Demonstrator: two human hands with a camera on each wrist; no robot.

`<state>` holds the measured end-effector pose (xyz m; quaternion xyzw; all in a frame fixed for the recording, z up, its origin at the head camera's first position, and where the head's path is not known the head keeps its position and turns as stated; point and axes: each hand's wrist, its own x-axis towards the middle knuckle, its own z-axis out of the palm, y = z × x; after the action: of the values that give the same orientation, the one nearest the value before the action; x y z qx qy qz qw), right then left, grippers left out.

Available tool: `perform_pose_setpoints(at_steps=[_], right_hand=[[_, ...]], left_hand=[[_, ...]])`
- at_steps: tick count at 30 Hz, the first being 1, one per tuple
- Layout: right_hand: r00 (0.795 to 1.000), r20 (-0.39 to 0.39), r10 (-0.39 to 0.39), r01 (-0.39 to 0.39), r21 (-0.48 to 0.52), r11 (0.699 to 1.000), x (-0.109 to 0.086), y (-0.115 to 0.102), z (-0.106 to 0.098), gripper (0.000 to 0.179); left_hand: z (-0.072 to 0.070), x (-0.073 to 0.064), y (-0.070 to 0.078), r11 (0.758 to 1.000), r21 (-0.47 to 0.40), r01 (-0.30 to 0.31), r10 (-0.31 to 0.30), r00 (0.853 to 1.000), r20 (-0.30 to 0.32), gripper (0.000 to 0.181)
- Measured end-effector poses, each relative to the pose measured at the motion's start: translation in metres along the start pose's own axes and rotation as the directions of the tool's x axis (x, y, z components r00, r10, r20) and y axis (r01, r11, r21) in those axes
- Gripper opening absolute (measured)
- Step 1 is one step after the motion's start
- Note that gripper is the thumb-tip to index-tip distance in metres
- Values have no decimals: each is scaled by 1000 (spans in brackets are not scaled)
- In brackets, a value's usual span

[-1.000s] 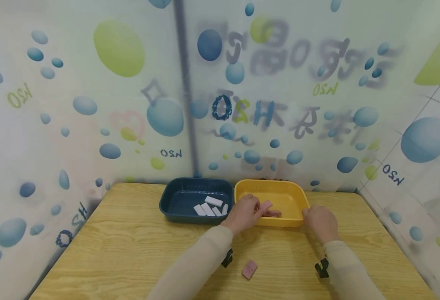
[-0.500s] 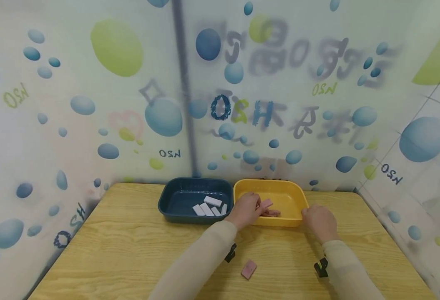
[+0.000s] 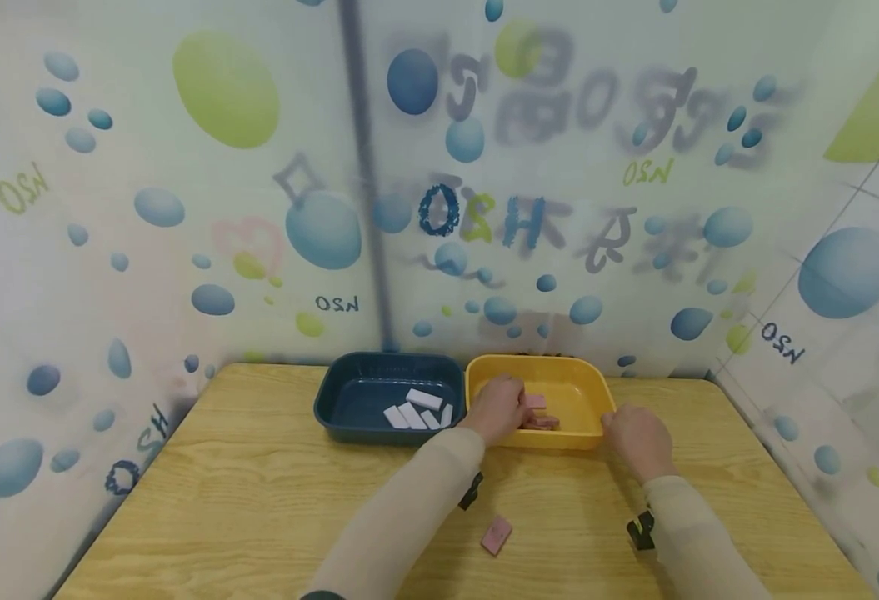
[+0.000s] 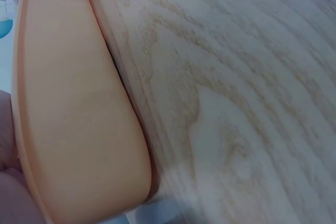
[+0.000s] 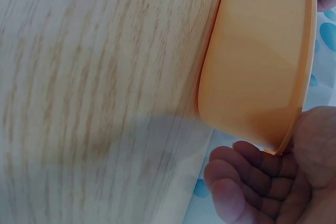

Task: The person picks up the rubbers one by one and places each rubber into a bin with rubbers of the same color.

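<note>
My left hand [image 3: 501, 410] reaches over the front rim of the yellow tray [image 3: 574, 439], its fingers at a small pink block [image 3: 534, 401] that it appears to pinch; the fingertips are partly hidden. Below this block, several more pink blocks [image 3: 542, 423] lie on the tray floor. My right hand [image 3: 640, 442] grips the tray's front right corner, with thumb and curled fingers [image 5: 257, 174] at the rim in the right wrist view. The left wrist view shows the tray's outer wall [image 4: 84, 98] and part of the left hand [image 4: 8, 145] beyond its rim.
A dark blue tray [image 3: 342, 429] stands against the yellow one on the left, holding several white blocks [image 3: 426, 400]. One pink block [image 3: 496, 535] lies on the wooden table [image 3: 259, 500] between my forearms. Behind the trays rises a patterned wall [image 3: 439, 317].
My left hand has shifted slightly right and farther over the yellow tray. The pink block at its fingertips has turned from tilted to nearly level. The right hand keeps its hold on the corner.
</note>
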<state>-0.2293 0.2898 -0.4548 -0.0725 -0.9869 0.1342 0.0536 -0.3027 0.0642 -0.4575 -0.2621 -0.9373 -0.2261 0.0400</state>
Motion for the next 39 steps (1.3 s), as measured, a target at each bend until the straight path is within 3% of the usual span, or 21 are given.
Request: perform_pose_setpoints(at_steps=[16, 22, 27, 32, 35, 39], right_hand=[[1000, -2, -25, 25, -18, 1000, -2, -2, -3, 35], [1000, -9, -8, 8, 8, 1000, -1, -2, -2, 38], [1000, 4, 21, -21, 29, 999, 0, -1, -2, 40], [1000, 2, 29, -29, 43, 999, 0, 0, -1, 41], [1000, 5, 12, -12, 21, 1000, 0, 1, 0, 39], [1000, -1, -4, 4, 10, 1000, 0, 1, 0, 38]], left_hand=[[1, 5, 4, 998, -8, 65, -65, 998, 11, 10], [2, 5, 5, 997, 53, 59, -59, 998, -13, 12], [3, 5, 5, 997, 39, 65, -64, 997, -33, 32], [4, 4, 4, 995, -50, 92, -93, 995, -20, 44], [3, 4, 4, 994, -71, 80, -82, 996, -29, 43], [2, 3, 3, 999, -29, 38, -40, 997, -68, 41]])
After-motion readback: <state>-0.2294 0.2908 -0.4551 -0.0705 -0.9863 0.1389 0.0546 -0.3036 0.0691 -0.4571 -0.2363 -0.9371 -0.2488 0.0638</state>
